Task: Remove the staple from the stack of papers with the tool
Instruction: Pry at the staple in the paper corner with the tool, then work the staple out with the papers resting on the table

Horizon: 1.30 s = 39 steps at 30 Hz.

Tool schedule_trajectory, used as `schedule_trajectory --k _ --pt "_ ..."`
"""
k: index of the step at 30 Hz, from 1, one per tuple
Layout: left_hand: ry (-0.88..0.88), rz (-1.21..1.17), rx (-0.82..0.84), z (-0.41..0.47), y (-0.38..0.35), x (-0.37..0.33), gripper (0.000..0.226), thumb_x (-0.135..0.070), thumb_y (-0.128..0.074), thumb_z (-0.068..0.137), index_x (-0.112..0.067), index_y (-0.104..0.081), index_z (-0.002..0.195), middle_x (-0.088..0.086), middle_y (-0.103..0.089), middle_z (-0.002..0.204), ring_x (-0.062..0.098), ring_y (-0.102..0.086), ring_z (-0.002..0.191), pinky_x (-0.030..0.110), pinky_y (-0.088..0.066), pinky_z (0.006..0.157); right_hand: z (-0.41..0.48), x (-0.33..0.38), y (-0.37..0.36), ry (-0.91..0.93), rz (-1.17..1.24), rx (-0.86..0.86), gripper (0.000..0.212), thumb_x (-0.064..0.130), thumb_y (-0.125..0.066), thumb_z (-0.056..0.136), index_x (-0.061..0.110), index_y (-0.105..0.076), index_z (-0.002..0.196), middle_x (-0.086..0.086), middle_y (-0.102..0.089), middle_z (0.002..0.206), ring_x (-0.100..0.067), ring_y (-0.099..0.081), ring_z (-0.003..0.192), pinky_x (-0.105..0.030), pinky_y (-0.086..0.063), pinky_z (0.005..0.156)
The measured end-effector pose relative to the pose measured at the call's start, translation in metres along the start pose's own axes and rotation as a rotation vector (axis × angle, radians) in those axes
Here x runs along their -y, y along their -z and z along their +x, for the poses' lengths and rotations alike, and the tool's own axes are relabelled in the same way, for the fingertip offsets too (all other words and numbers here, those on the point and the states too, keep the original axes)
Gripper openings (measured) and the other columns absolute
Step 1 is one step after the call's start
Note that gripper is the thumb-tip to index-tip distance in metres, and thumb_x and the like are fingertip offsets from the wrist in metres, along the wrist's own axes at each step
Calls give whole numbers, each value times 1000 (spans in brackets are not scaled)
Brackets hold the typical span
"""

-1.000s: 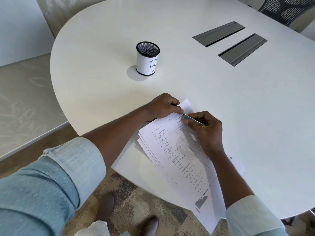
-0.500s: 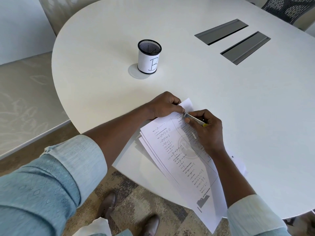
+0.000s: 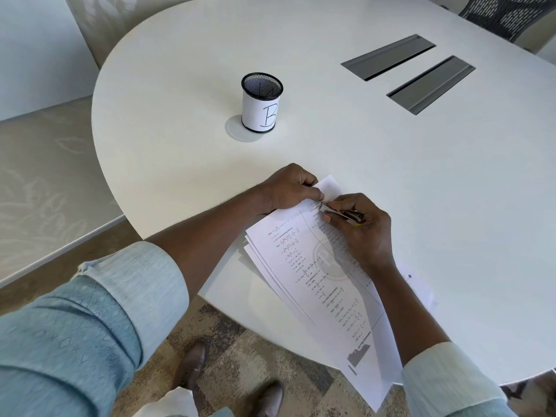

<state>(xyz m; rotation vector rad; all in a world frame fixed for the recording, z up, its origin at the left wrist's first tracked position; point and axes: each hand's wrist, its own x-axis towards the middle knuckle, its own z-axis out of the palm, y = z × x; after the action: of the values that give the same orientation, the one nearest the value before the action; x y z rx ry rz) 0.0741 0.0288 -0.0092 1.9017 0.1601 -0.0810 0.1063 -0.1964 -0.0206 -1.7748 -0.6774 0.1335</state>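
Observation:
A stack of printed papers [image 3: 313,284] lies slanted on the white table [image 3: 421,182], its lower end hanging past the near edge. My left hand [image 3: 288,191] pinches the stack's top corner and holds it down. My right hand [image 3: 361,230] grips a slim metal staple tool [image 3: 340,212] with a yellow end; its tip touches the paper at the top corner, right beside my left thumb. The staple itself is too small to make out under the tool tip.
A black mesh pen cup [image 3: 261,106] with a white label marked "B" stands farther back on the table. Two grey cable hatches [image 3: 388,57] [image 3: 430,84] lie at the back right. A mesh office chair [image 3: 505,13] shows at the top right. My shoes [image 3: 192,365] stand on carpet below.
The tool tip has crept a little closer to my left thumb at the corner. Both hands stay in nearly the same place on the papers.

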Motion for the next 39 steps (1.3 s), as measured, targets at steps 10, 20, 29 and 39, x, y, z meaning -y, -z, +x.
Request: schedule_trajectory --k 10,20,29,39 --pt "20 -10 7 5 -1 4 56 -11 -82 93 -21 -51 47 -2 -28 59 13 -25 56 30 -23 56 0 -8 -1 267 -303 -54 22 0 -93 82 7 -86 101 -6 -78 108 -26 -73 102 -27 -57 85" --pt "1 -57 9 3 1 6 49 -9 -80 96 8 -44 67 2 -22 67 14 -20 58 27 -19 54 -4 1 -3 136 -214 -149 31 5 -93 84 12 -81 112 0 -80 111 -17 -79 103 -34 -62 89" --pt "9 -102 51 5 3 9 59 -33 -82 85 21 -59 89 8 -42 80 26 -30 73 31 -24 59 1 0 4 -192 79 -405 22 23 -76 103 23 -77 125 -1 -80 118 -14 -74 89 -28 -61 86" --pt "22 -148 50 2 3 8 50 -31 -83 89 16 -68 96 10 -47 83 24 -36 73 31 -28 63 21 17 47 -441 79 -150 31 19 -82 98 7 -72 125 -6 -81 103 -9 -60 64 -22 -51 63"
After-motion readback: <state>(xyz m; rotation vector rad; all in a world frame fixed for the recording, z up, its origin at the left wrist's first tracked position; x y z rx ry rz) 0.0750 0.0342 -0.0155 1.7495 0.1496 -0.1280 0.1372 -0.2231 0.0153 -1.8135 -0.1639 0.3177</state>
